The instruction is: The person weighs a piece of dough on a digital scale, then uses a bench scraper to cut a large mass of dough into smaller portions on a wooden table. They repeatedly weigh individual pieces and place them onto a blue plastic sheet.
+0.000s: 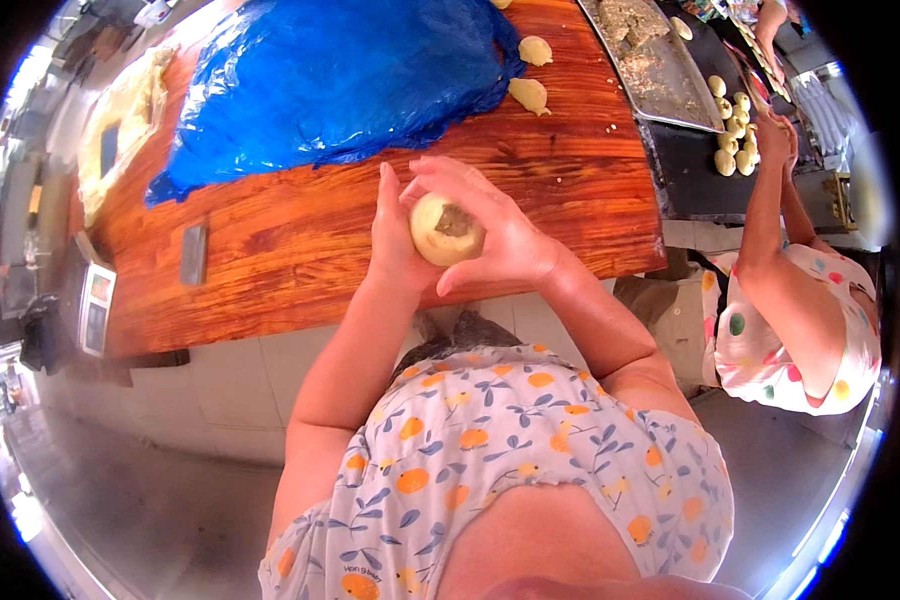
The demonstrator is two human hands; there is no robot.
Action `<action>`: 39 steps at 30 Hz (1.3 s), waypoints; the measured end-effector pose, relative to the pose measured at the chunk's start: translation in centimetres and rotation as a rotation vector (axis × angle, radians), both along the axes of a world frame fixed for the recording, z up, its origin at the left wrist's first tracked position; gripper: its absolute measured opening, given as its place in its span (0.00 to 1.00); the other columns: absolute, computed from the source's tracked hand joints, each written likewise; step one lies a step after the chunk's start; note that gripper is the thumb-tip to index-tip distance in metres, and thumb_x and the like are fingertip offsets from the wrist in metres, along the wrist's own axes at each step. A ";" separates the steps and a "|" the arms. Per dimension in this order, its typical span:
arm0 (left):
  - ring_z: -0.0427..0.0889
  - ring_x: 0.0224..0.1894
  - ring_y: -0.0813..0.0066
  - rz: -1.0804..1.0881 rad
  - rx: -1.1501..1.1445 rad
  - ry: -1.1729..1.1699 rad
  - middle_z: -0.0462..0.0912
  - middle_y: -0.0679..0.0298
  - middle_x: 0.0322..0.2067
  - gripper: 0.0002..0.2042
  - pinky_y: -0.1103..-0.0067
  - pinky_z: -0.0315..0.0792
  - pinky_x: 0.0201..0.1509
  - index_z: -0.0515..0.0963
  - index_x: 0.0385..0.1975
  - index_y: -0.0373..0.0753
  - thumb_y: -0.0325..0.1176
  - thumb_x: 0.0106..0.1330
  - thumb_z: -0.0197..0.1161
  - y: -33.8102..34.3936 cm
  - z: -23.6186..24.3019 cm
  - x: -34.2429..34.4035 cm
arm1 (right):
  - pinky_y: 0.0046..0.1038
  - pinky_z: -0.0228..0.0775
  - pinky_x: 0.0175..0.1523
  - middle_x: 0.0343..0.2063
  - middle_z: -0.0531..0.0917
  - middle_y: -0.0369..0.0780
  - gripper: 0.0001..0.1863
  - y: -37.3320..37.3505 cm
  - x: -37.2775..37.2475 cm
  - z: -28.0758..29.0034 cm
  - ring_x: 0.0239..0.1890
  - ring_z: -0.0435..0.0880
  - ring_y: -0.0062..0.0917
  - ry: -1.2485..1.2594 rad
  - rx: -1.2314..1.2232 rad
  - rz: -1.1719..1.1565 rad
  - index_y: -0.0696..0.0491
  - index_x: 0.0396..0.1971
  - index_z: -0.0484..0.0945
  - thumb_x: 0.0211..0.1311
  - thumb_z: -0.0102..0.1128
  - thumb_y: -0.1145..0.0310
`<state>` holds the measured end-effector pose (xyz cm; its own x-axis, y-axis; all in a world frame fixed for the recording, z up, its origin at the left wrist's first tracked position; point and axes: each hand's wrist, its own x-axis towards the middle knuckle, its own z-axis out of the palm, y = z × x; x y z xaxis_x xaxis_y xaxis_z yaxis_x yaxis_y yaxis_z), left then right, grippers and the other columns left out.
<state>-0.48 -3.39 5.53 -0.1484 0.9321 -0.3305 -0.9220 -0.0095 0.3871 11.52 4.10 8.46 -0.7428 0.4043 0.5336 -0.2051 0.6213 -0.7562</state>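
Between my two hands, above the near edge of the wooden table, sits a round pale dough ball (432, 240) with a brownish filling (454, 220) showing through an opening at its top. My left hand (395, 225) cups the ball from the left, thumb pointing up. Curved around its right and far side is my right hand (500, 230), with the fingers over the top and the thumb low at the near side. Two flat pieces of dough (530, 96) lie on the table farther right.
A blue plastic sheet (340, 80) covers much of the wooden table (290, 260). A dark rectangular bar (194, 255) and a scale (96, 308) are at left. On the right are a metal tray (670, 85) of filling, several dough balls (727, 140) and a co-worker's arm (765, 210).
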 end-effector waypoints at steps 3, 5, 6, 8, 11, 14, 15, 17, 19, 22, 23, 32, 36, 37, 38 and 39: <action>0.75 0.57 0.56 0.082 0.026 -0.036 0.76 0.51 0.53 0.33 0.62 0.70 0.62 0.68 0.56 0.37 0.63 0.72 0.36 0.5 1.2 0.5 | 0.37 0.68 0.60 0.52 0.78 0.43 0.30 0.4 0.0 -1.1 0.57 0.76 0.37 0.012 -0.005 -0.014 0.54 0.47 0.77 0.40 0.79 0.67; 0.75 0.56 0.56 0.150 0.021 -0.023 0.76 0.52 0.53 0.32 0.63 0.70 0.62 0.69 0.55 0.37 0.62 0.72 0.37 0.6 1.4 0.8 | 0.39 0.67 0.61 0.53 0.77 0.44 0.29 -0.1 -0.1 -1.6 0.59 0.74 0.39 0.011 -0.165 -0.096 0.54 0.46 0.77 0.40 0.79 0.66; 0.76 0.56 0.58 0.167 -0.014 0.019 0.76 0.54 0.53 0.32 0.64 0.70 0.62 0.69 0.56 0.39 0.63 0.72 0.38 0.5 1.4 1.2 | 0.39 0.67 0.62 0.54 0.76 0.45 0.29 -0.3 -0.1 -1.7 0.59 0.74 0.40 0.011 -0.245 -0.137 0.54 0.46 0.77 0.40 0.79 0.66; 0.76 0.55 0.62 0.088 -0.065 0.089 0.76 0.57 0.51 0.30 0.66 0.72 0.60 0.70 0.54 0.41 0.62 0.71 0.40 -0.2 -0.1 1.1 | 0.39 0.67 0.61 0.52 0.77 0.45 0.27 -0.8 -0.4 -1.9 0.58 0.74 0.41 0.055 -0.205 -0.129 0.53 0.45 0.78 0.41 0.78 0.66; 0.77 0.55 0.64 0.045 -0.124 -0.029 0.77 0.58 0.50 0.29 0.66 0.73 0.59 0.71 0.53 0.41 0.61 0.72 0.39 -0.5 -0.6 1.3 | 0.41 0.66 0.62 0.51 0.78 0.43 0.23 -1.0 0.2 -1.5 0.56 0.76 0.40 -0.074 0.076 -0.157 0.52 0.41 0.78 0.43 0.76 0.66; 0.79 0.52 0.64 0.031 -0.119 0.014 0.78 0.58 0.48 0.29 0.67 0.76 0.55 0.72 0.52 0.40 0.60 0.72 0.40 -0.6 -0.9 1.4 | 0.48 0.62 0.63 0.51 0.78 0.41 0.18 -0.8 1.0 0.3 0.56 0.76 0.37 -0.257 0.292 -0.143 0.52 0.36 0.79 0.44 0.73 0.64; 0.79 0.51 0.64 0.027 -0.096 0.022 0.79 0.58 0.48 0.29 0.67 0.76 0.54 0.72 0.52 0.40 0.60 0.72 0.40 -0.5 -1.2 1.2 | 0.51 0.61 0.64 0.51 0.77 0.41 0.17 -0.8 1.0 0.9 0.56 0.76 0.35 -0.311 0.335 -0.127 0.52 0.35 0.79 0.45 0.73 0.63; 0.80 0.50 0.64 0.028 -0.134 0.040 0.80 0.58 0.46 0.27 0.67 0.75 0.55 0.73 0.50 0.41 0.58 0.72 0.41 -0.1 -1.0 1.1 | 0.54 0.60 0.64 0.50 0.79 0.40 0.14 -1.0 1.0 1.9 0.55 0.77 0.33 -0.363 0.505 -0.152 0.52 0.34 0.79 0.46 0.70 0.65; 0.80 0.50 0.64 0.022 -0.168 0.071 0.80 0.58 0.45 0.25 0.67 0.75 0.55 0.74 0.48 0.41 0.57 0.73 0.41 -0.1 -0.9 1.0 | 0.55 0.60 0.64 0.47 0.80 0.40 0.11 -1.0 0.9 2.1 0.54 0.78 0.31 -0.393 0.646 -0.147 0.53 0.33 0.80 0.48 0.67 0.67; 0.80 0.51 0.65 0.003 -0.203 0.116 0.81 0.58 0.45 0.24 0.67 0.75 0.55 0.75 0.47 0.42 0.56 0.73 0.42 -0.2 -1.7 0.9 | 0.54 0.60 0.64 0.43 0.81 0.39 0.08 -0.8 0.4 2.1 0.52 0.79 0.29 -0.442 0.793 -0.107 0.52 0.31 0.80 0.49 0.64 0.69; 0.80 0.51 0.65 -0.001 -0.208 0.117 0.81 0.58 0.45 0.24 0.66 0.75 0.55 0.75 0.47 0.42 0.56 0.73 0.42 -0.2 -2.3 0.8 | 0.53 0.60 0.64 0.42 0.81 0.37 0.07 -0.8 0.2 2.1 0.52 0.80 0.28 -0.483 0.828 -0.102 0.51 0.29 0.78 0.48 0.65 0.69; 0.81 0.49 0.65 0.029 -0.191 0.033 0.80 0.57 0.46 0.26 0.65 0.77 0.53 0.72 0.50 0.38 0.57 0.72 0.45 -0.5 -0.7 0.1 | 0.40 0.67 0.55 0.39 0.85 0.37 0.05 1.1 1.3 2.2 0.44 0.83 0.35 -0.126 0.259 -0.117 0.51 0.32 0.81 0.54 0.65 0.74; 0.81 0.47 0.63 0.003 -0.172 -0.025 0.80 0.57 0.45 0.27 0.65 0.77 0.52 0.72 0.50 0.38 0.58 0.71 0.44 -0.5 -0.8 -0.3 | 0.35 0.67 0.57 0.41 0.84 0.40 0.06 1.9 1.5 1.1 0.48 0.81 0.33 -0.071 0.079 0.078 0.53 0.35 0.80 0.58 0.63 0.77; 0.81 0.47 0.64 0.000 -0.158 -0.036 0.80 0.57 0.45 0.26 0.66 0.77 0.51 0.72 0.49 0.38 0.57 0.71 0.44 -0.5 -1.0 -0.4 | 0.35 0.67 0.57 0.41 0.84 0.40 0.05 1.7 1.3 1.1 0.48 0.81 0.33 -0.046 -0.067 0.071 0.53 0.35 0.80 0.58 0.63 0.77; 0.81 0.46 0.64 -0.003 -0.144 -0.047 0.80 0.58 0.44 0.26 0.66 0.78 0.49 0.73 0.49 0.39 0.57 0.71 0.43 -0.5 -1.1 -0.4 | 0.34 0.68 0.57 0.41 0.84 0.40 0.05 1.4 0.9 1.3 0.49 0.81 0.33 -0.020 -0.213 0.063 0.53 0.35 0.79 0.58 0.63 0.78; 0.82 0.45 0.65 -0.006 -0.130 -0.059 0.80 0.58 0.44 0.26 0.67 0.78 0.48 0.73 0.49 0.39 0.57 0.71 0.43 -0.5 -1.2 -0.5 | 0.33 0.69 0.57 0.41 0.84 0.40 0.05 1.2 0.7 1.4 0.49 0.80 0.34 0.006 -0.359 0.056 0.53 0.34 0.79 0.59 0.62 0.79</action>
<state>-0.93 -3.89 4.34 -0.1197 0.8817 -0.4563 -0.9430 0.0428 0.3301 12.26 5.34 9.83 -0.7661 0.5257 0.3697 -0.2366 0.3042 -0.9228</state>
